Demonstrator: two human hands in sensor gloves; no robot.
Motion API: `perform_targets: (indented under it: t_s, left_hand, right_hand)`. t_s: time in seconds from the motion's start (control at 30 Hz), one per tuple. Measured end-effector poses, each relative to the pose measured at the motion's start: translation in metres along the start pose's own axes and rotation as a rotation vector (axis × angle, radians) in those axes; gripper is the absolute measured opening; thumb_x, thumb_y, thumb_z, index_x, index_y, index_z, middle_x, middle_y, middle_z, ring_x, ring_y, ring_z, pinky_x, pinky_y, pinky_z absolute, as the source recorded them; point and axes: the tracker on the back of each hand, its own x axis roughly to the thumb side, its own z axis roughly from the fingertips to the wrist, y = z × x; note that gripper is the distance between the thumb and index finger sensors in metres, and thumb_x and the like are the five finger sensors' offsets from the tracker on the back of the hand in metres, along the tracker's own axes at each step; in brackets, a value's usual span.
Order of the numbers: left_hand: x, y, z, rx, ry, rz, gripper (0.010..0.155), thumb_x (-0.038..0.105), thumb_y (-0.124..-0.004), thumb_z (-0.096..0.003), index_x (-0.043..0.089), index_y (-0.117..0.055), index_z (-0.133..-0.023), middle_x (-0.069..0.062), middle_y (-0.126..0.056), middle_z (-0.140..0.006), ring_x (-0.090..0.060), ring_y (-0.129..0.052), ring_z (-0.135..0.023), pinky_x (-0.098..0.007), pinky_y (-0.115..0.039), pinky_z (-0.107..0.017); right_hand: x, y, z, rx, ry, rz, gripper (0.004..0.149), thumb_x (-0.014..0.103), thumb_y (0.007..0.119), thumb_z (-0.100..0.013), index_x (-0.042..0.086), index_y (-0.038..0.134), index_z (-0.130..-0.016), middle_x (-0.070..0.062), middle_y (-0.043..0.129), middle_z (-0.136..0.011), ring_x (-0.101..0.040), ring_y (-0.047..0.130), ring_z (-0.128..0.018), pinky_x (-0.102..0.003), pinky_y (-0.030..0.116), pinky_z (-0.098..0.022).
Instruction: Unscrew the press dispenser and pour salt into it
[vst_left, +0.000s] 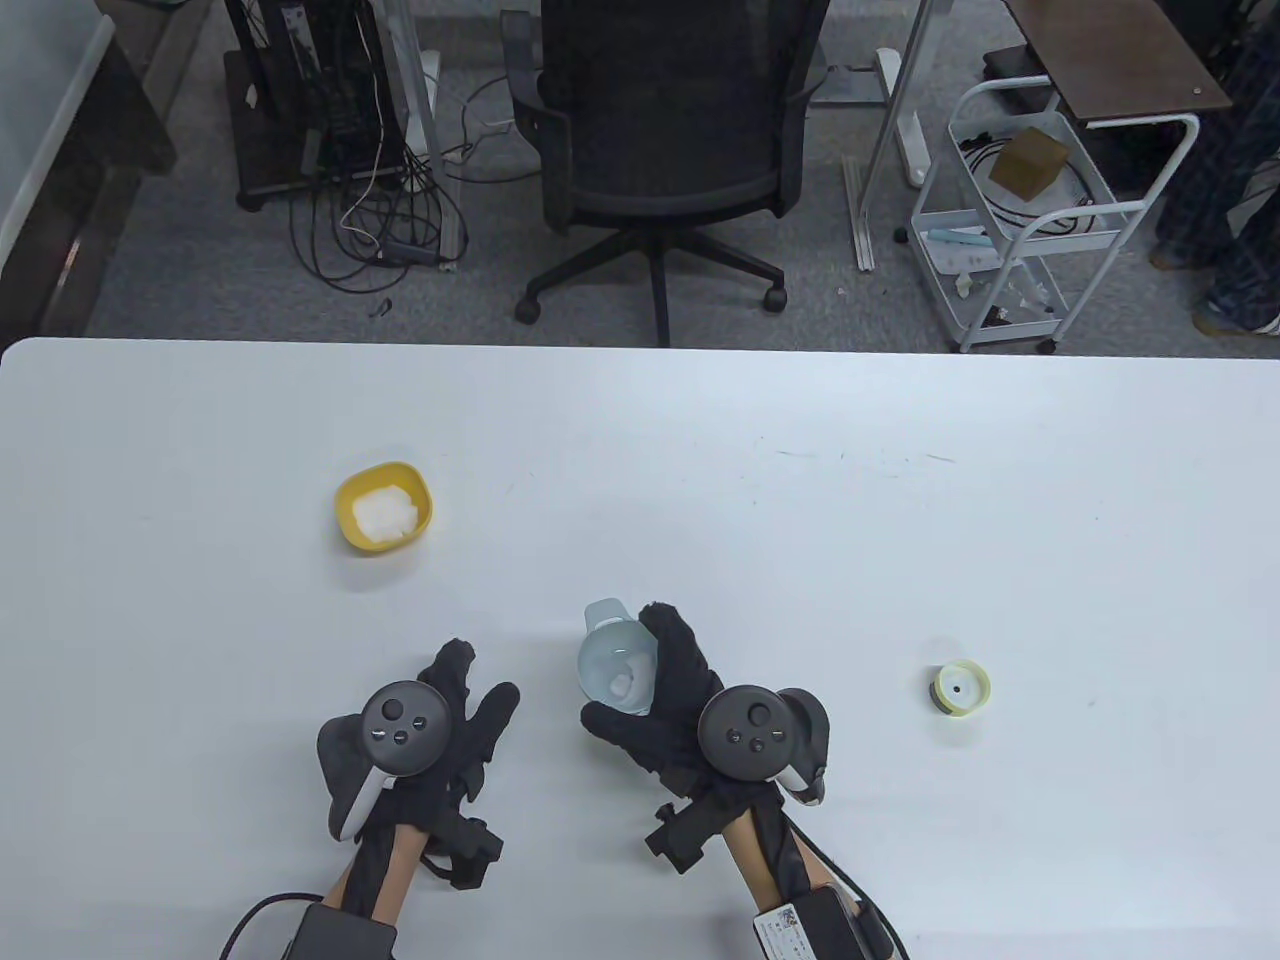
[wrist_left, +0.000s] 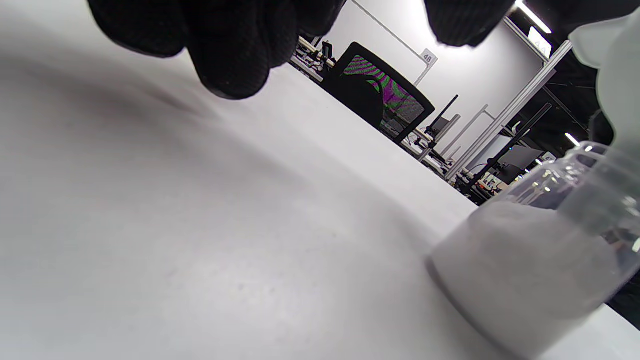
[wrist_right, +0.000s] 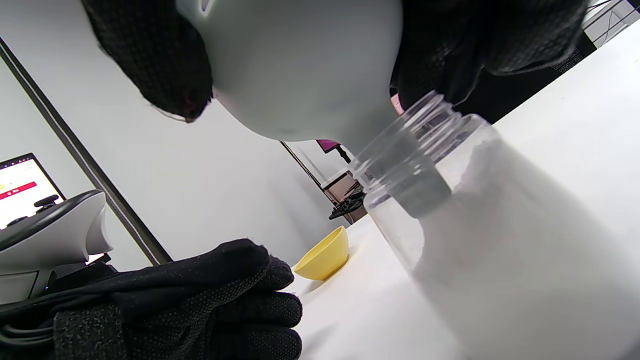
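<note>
My right hand (vst_left: 648, 690) grips a pale blue funnel (vst_left: 615, 668) from the right, with a little salt lying in its cup. In the right wrist view the funnel (wrist_right: 300, 65) has its spout in the threaded neck of the clear dispenser bottle (wrist_right: 490, 240), which stands on the table mostly full of white salt. The bottle also shows in the left wrist view (wrist_left: 530, 270). My left hand (vst_left: 440, 705) rests empty on the table just left of the bottle, its fingers (wrist_left: 230, 55) loosely spread. The yellow-green press cap (vst_left: 962, 688) lies off the bottle at the right.
A yellow bowl (vst_left: 383, 507) with salt in it stands on the white table (vst_left: 760, 500), up and left of my hands; it also shows in the right wrist view (wrist_right: 325, 255). An office chair (vst_left: 665, 130) and a white cart (vst_left: 1030, 210) stand beyond the far edge.
</note>
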Motion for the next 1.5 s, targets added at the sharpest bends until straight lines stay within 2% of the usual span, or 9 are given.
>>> perform_targets:
  t_s: [0.1,0.13,0.17,0.2,0.23,0.27,1.5]
  left_hand:
    - [0.0,0.0,0.0,0.0,0.001,-0.001,0.092,0.058,-0.067,-0.0589,-0.009,-0.045,-0.118,-0.039,-0.065,-0.111,-0.05,-0.084,-0.091,-0.067,-0.068,-0.064]
    - [0.0,0.0,0.0,0.001,0.001,-0.004,0.092,0.058,-0.067,-0.059,-0.009,-0.045,-0.118,-0.039,-0.065,-0.111,-0.05,-0.084,-0.091,-0.067,-0.068,-0.064]
    - [0.0,-0.001,0.0,0.002,0.002,-0.006,0.092,0.058,-0.067,-0.059,-0.009,-0.045,-0.118,-0.039,-0.065,-0.111,-0.05,-0.084,-0.091,-0.067,-0.068,-0.064]
    - [0.0,-0.001,0.0,0.004,0.002,-0.009,0.092,0.058,-0.067,-0.059,-0.009,-0.045,-0.118,-0.039,-0.065,-0.111,-0.05,-0.084,-0.091,-0.067,-0.068,-0.064]
    - [0.0,-0.001,0.0,0.005,0.002,-0.012,0.092,0.058,-0.067,-0.0589,-0.009,-0.045,-0.118,-0.039,-0.065,-0.111,-0.05,-0.085,-0.091,-0.067,-0.068,-0.064]
    - [0.0,-0.001,0.001,0.006,0.002,-0.016,0.092,0.058,-0.067,-0.0589,-0.009,-0.046,-0.118,-0.039,-0.065,-0.111,-0.05,-0.084,-0.091,-0.067,-0.068,-0.064]
    - [0.002,-0.003,0.001,-0.002,-0.007,-0.029,0.092,0.058,-0.067,-0.0589,-0.009,-0.045,-0.118,-0.039,-0.065,-0.111,-0.05,-0.084,-0.091,-0.067,-0.068,-0.064]
  right_hand:
    - [0.0,0.002,0.0,-0.011,0.004,0.015,0.107,0.049,0.083,-0.056,-0.024,0.028,-0.111,-0.049,0.054,-0.104,-0.062,0.072,-0.086,-0.077,0.058,-0.06]
    - [-0.004,0.007,0.001,0.01,0.027,0.068,0.106,0.048,0.085,-0.054,-0.024,0.031,-0.111,-0.049,0.056,-0.103,-0.063,0.073,-0.085,-0.077,0.058,-0.059]
    - [-0.009,0.007,0.006,0.023,0.058,0.12,0.107,0.054,0.08,-0.056,-0.02,0.027,-0.112,-0.045,0.055,-0.105,-0.058,0.074,-0.088,-0.075,0.06,-0.061]
    - [-0.008,0.007,0.002,-0.015,0.02,0.067,0.106,0.052,0.082,-0.056,-0.022,0.03,-0.111,-0.046,0.057,-0.103,-0.06,0.075,-0.086,-0.075,0.06,-0.059]
    - [-0.007,0.006,0.002,-0.004,0.053,0.034,0.106,0.05,0.084,-0.054,-0.022,0.032,-0.111,-0.047,0.058,-0.103,-0.061,0.074,-0.085,-0.076,0.059,-0.06]
    - [-0.008,0.006,0.003,0.025,0.062,0.04,0.106,0.051,0.083,-0.055,-0.021,0.03,-0.112,-0.046,0.056,-0.104,-0.06,0.073,-0.087,-0.075,0.059,-0.061]
    - [0.005,-0.005,0.001,-0.013,0.0,0.015,0.108,0.05,0.082,-0.056,-0.024,0.028,-0.112,-0.049,0.054,-0.104,-0.062,0.071,-0.087,-0.076,0.058,-0.06]
